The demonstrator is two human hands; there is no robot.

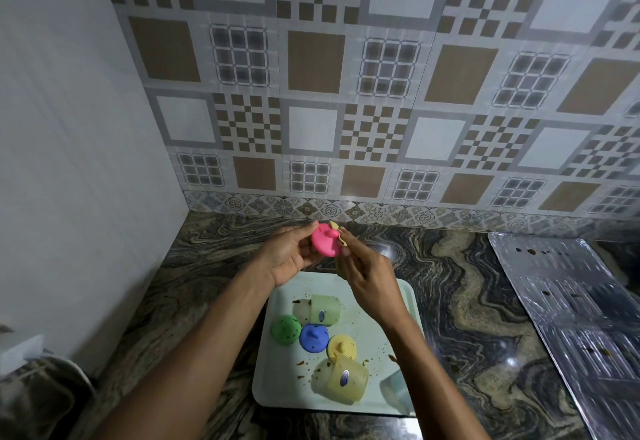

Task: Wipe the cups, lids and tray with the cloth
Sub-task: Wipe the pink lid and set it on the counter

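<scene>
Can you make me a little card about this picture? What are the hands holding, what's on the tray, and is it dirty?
left hand: holds the pink lid up, beyond the tray
right hand: pinches a small pale yellow cloth at the pink lid
tray: pale green, on the marbled counter
lids on tray: green lid, blue lid, yellow lid
cups on tray: green cup and yellow cup, both lying on their sides
dirt: brown specks on the tray and some lids
</scene>
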